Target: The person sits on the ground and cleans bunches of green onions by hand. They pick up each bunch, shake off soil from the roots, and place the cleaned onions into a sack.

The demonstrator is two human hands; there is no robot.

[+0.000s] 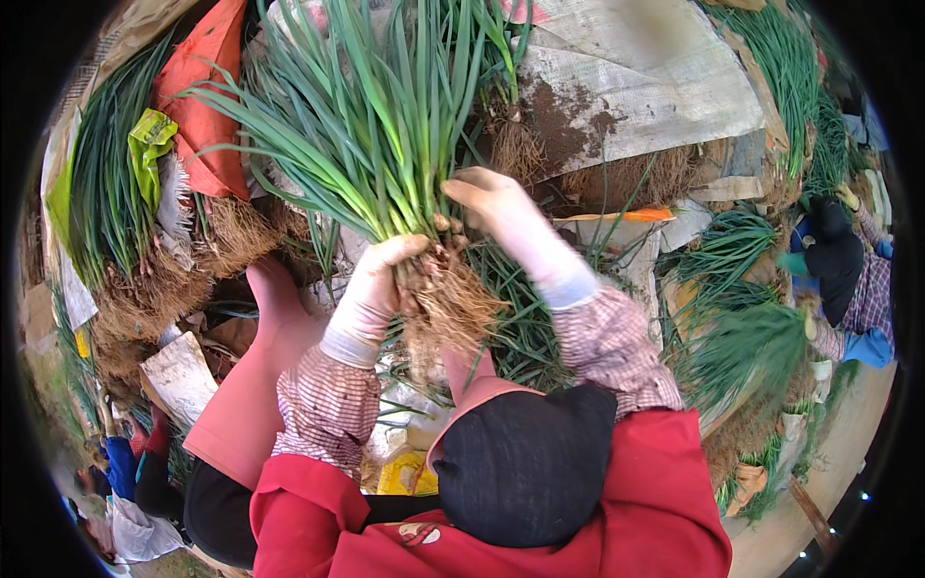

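Observation:
A big bunch of green onions (pixel 390 135) stands out in front of me, leaves fanned upward and brown roots hanging down. My left hand (pixel 370 287), in a pale glove, is closed round the white stem ends just above the roots. On the other side of the bunch is my right hand (pixel 499 214), also gloved, its fingertips at the edge of the stems. Its fingers look stretched out rather than wrapped round anything. Small bulb-like stem ends (pixel 447 227) show between the two hands.
White woven sheeting (pixel 636 87) with spilled soil covers onions at the back right. More onion bunches (pixel 111 183) stand at the left, beside an orange-red cloth (pixel 204 106). A co-worker (pixel 838 255) handles onions (pixel 752 347) at the far right. My pink boot (pixel 251 385) is lower left.

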